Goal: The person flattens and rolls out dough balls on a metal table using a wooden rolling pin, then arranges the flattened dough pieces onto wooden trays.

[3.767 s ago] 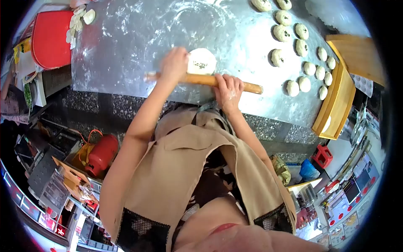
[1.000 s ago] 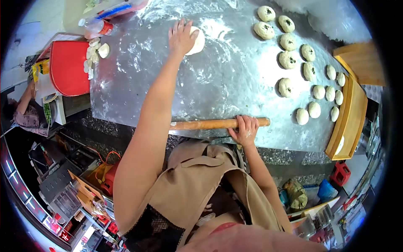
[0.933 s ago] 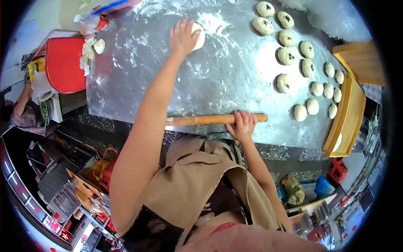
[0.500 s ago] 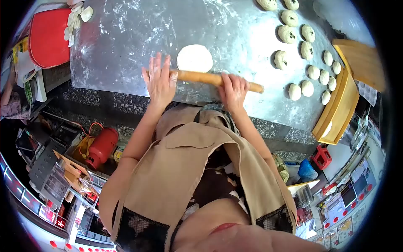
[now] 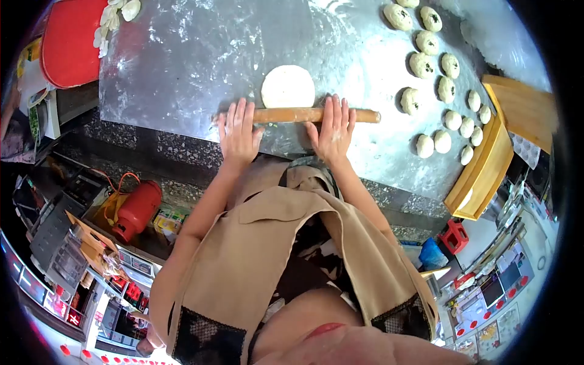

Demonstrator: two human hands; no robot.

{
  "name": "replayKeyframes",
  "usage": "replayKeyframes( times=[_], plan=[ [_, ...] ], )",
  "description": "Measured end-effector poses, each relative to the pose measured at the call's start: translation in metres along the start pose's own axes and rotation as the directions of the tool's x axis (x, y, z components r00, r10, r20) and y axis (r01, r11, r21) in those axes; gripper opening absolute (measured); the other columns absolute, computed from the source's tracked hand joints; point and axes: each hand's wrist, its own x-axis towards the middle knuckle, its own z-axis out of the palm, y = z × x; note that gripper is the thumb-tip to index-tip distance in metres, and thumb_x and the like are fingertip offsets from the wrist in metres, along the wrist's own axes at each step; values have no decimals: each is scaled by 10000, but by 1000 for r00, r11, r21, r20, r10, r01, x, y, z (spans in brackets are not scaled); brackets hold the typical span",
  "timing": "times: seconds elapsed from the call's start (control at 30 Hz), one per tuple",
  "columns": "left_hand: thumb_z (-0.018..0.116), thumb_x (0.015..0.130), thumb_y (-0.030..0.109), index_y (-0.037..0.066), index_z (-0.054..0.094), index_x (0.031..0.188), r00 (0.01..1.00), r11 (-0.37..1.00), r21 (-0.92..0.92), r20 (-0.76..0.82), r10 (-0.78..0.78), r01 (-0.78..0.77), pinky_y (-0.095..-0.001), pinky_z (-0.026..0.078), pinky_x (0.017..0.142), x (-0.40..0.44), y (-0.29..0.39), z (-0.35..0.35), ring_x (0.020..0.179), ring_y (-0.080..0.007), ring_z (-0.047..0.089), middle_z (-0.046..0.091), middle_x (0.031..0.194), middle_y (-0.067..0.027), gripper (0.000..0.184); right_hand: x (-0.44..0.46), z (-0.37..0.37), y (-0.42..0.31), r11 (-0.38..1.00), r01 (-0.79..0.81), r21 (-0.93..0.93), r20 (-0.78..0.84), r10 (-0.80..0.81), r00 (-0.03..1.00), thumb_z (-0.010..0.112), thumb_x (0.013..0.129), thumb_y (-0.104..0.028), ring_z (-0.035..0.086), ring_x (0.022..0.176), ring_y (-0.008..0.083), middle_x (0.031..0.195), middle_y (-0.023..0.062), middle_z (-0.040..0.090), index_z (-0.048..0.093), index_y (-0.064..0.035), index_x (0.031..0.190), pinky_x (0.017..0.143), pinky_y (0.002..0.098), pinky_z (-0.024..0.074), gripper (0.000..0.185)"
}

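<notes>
A wooden rolling pin (image 5: 286, 115) lies crosswise on the floured metal table (image 5: 182, 73). My left hand (image 5: 239, 135) rests over its left part, fingers straight and slightly apart, palm down. Over the right part lies my right hand (image 5: 332, 132), its fingers also stretched out and its thumb toward the middle. Just beyond the pin, between the two hands, is a flat round of white dough (image 5: 288, 87), whose near edge meets the pin. Neither hand is wrapped round the pin.
Several dough balls with dark specks (image 5: 421, 65) and smaller plain ones (image 5: 425, 145) sit at the right. A wooden tray (image 5: 483, 167) stands at the table's right edge. Dough scraps (image 5: 109, 19) and a red chair back (image 5: 70, 42) are at the far left. A red gas cylinder (image 5: 137, 209) stands below.
My left hand went out to the dough, then came back to the pin's left part. My right hand's fingers have straightened on the pin, which now lies more level against the dough's near edge.
</notes>
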Motion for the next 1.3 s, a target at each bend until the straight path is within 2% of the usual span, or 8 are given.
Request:
replayKeyframes(
  times=[0.27,0.5,0.6,0.7,0.77,0.97,1.17,1.3],
  plan=[
    [532,932,425,91,432,1424,910,987,160,-413,43,26,-527,250,1139,168,-29,-23,1380,-358,352,394,1490,-168,603,217,18,0,988,55,142,-475,20,880,553,916,-386,415,1302,448,1374,251,482,497,-35,1341,1079,576,295,554],
    [582,938,272,101,432,1412,986,933,-353,-114,-120,73,-491,361,1071,86,31,-14,1324,-443,377,386,1464,-212,525,29,3,12,987,156,39,-98,-151,984,691,797,-396,498,1185,287,1181,79,566,551,-117,1250,1094,511,264,550],
    [633,897,221,152,490,1365,952,919,-296,-234,195,-261,-479,405,1020,148,42,-18,1254,-419,450,473,1386,-199,494,-6,9,10,987,152,56,3,-153,988,780,712,-261,519,1111,257,1127,47,560,567,-145,1197,1069,489,292,542],
    [638,881,224,205,543,1317,954,929,-287,122,275,-231,-465,420,995,149,23,-14,1197,-389,499,553,1301,-152,447,-16,-5,-7,990,106,93,-16,-105,994,816,658,-207,533,1023,254,1070,43,569,572,-133,1185,1011,459,337,585],
    [627,882,221,160,562,1300,978,968,-217,193,-82,124,-472,390,1022,106,5,-36,1193,-343,520,592,1259,-109,427,-24,-9,-16,990,77,121,-27,-74,997,824,643,-194,535,1005,253,1049,44,571,569,-131,1190,1003,452,343,607],
    [560,923,370,74,531,1334,932,971,146,-284,223,-188,-499,311,1097,81,-43,-28,1307,-310,454,521,1391,-121,507,38,15,-31,999,-31,-13,-148,28,989,634,843,-471,436,1268,425,1372,237,475,445,3,1381,1008,531,353,741],
    [447,979,421,137,424,1438,942,972,159,-262,210,-172,-506,228,1152,171,-43,-35,1397,-302,346,394,1506,-114,540,120,27,-14,978,-204,-48,-299,180,937,559,905,-427,377,1295,520,1408,335,403,412,46,1395,984,583,372,697],
    [596,894,344,71,373,1457,957,972,-96,-218,191,-216,-510,223,1158,56,-78,-15,1406,-334,321,350,1523,-147,663,0,13,-52,999,-52,3,28,52,998,508,921,-473,391,1332,443,1444,233,431,441,1,1399,1089,557,260,677]
  ],
)
